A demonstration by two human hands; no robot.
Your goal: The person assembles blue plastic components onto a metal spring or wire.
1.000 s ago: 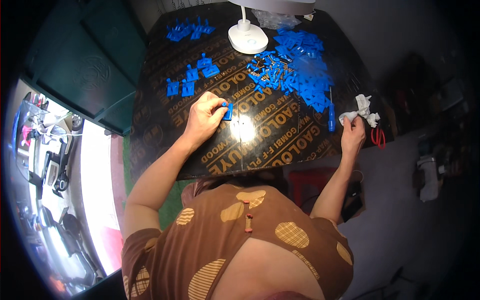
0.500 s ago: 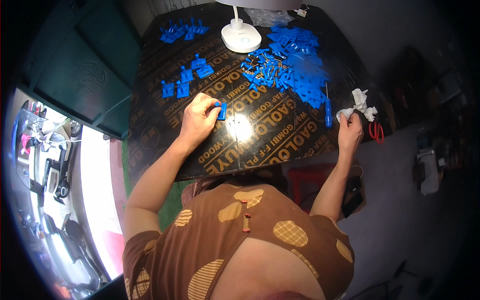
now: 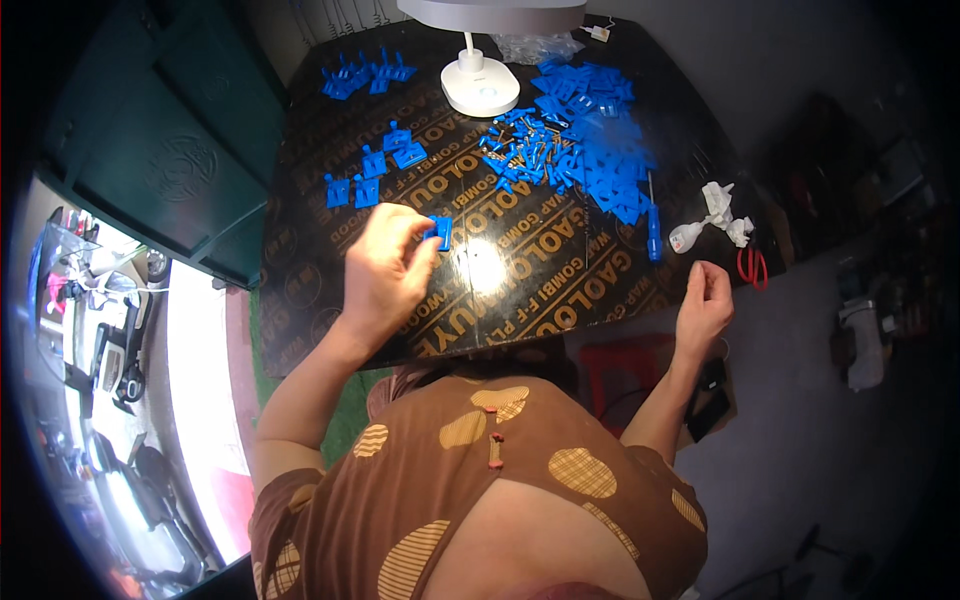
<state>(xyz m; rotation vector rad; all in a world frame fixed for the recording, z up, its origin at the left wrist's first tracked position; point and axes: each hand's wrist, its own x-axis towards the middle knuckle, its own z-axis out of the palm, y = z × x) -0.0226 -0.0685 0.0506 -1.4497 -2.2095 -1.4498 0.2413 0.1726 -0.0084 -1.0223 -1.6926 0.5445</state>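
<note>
My left hand [image 3: 385, 265] is raised just left of a small blue plastic plate [image 3: 442, 233] on the table. Its thumb and forefinger are bent and a little apart, partly covering the plate's left side. Near the table's right front edge hovers my right hand [image 3: 704, 308], fingers loosely curled, with nothing visible in them. Just beyond it lies a small white bottle [image 3: 686, 236], beside crumpled white tissue [image 3: 720, 205]. A blue-handled screwdriver [image 3: 654, 235] rests left of the bottle.
Several blue assembled pieces [image 3: 367, 162] stand ahead of my left hand, with another group [image 3: 366, 75] farther back. Blue plates [image 3: 610, 150] and small blue parts with screws [image 3: 525, 150] are heaped right of the white lamp [image 3: 478, 88]. Red scissor handles [image 3: 752, 268] lie at the right edge.
My right hand has let go of the white bottle and drawn back toward me. My left hand has lifted back from the blue plate, which stays on the table.
</note>
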